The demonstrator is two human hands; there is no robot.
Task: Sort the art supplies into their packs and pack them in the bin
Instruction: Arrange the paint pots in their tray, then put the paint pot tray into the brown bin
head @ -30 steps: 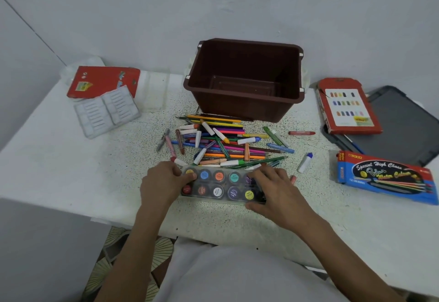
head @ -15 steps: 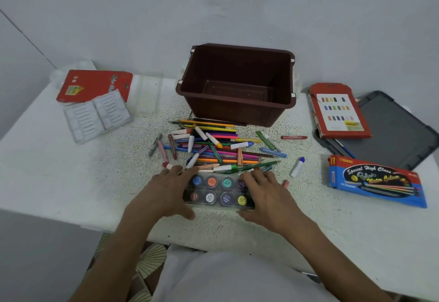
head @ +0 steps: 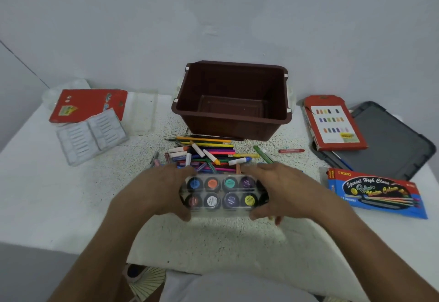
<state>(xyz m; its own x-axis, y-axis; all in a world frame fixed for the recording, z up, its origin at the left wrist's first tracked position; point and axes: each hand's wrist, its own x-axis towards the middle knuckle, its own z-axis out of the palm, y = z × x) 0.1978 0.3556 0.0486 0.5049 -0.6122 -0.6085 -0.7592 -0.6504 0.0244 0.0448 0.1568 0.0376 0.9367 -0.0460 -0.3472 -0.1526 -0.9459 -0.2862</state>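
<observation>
Head view, reading from the left: the red pack carries print too blurred for me to read. The left hand and right hand grip the ends of the clear paint-pot set, fingers curled round it. It lay on the table a second ago and now rides above it, near the crayon pile. I judge it bound for the empty brown bin. Rightmost, the blue box reads "NIKKI", "Special High Class", "Water Colour".
</observation>
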